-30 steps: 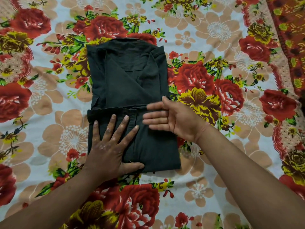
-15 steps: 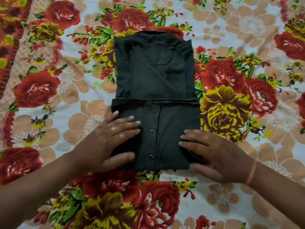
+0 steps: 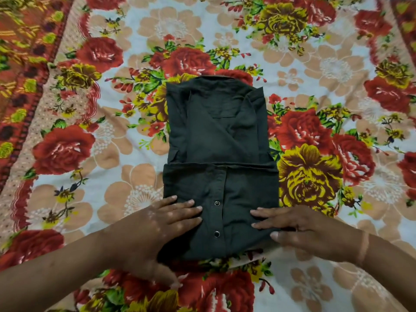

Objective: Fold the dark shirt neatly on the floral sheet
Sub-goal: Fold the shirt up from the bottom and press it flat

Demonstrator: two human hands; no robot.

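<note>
The dark shirt (image 3: 221, 140) lies folded into a long rectangle on the floral sheet (image 3: 126, 131), collar end far from me. Its lower part is folded up, with the button placket and two snaps facing up. My left hand (image 3: 157, 228) rests flat on the near left part of the shirt, fingers straight and pointing right, thumb lying on the sheet just past the near edge. My right hand (image 3: 299, 228) presses the near right corner, fingers straight and pointing left.
The floral sheet spreads on all sides of the shirt. Its patterned red border (image 3: 27, 70) runs along the far left, and another border strip (image 3: 405, 30) shows at the far right.
My right hand left the fold line in the shirt's middle and came down onto the near right corner. My left hand slid toward the near left edge. The shirt itself stayed put.
</note>
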